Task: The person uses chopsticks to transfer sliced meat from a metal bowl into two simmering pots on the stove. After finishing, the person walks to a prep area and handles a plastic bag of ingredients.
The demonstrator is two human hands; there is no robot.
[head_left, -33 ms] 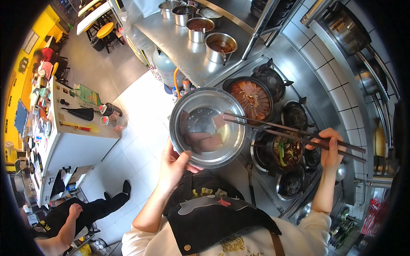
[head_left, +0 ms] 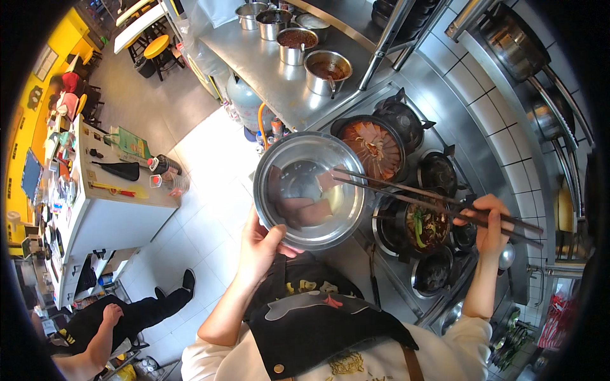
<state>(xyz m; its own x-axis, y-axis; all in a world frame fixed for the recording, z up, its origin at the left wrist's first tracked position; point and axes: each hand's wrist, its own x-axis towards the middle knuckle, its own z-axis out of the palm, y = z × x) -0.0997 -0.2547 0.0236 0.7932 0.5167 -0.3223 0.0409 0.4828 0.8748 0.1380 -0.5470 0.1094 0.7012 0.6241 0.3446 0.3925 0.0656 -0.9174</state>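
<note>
My left hand (head_left: 262, 241) is shut on the near left edge of a clear round bowl (head_left: 357, 211), thumb over its rim. Several pinkish meat slices (head_left: 313, 213) lie in the bowl. My right hand (head_left: 488, 223) grips a pair of long dark chopsticks (head_left: 406, 190), whose tips reach over the bowl's right rim to one slice (head_left: 327, 181); whether they pinch it I cannot tell. Beyond the bowl, to its right, a black pot (head_left: 387, 122) contains red broth topped with fanned meat slices (head_left: 375, 145). Below the chopsticks sits another pot with broth and green vegetables (head_left: 419, 228).
The pots stand on a stove with several black burners (head_left: 438, 171). Metal pots of sauce (head_left: 328, 71) line a steel counter (head_left: 254, 60) ahead. A gas cylinder (head_left: 244, 98) is under it. At left are a white cabinet (head_left: 121, 222) and another person's arm (head_left: 95, 340).
</note>
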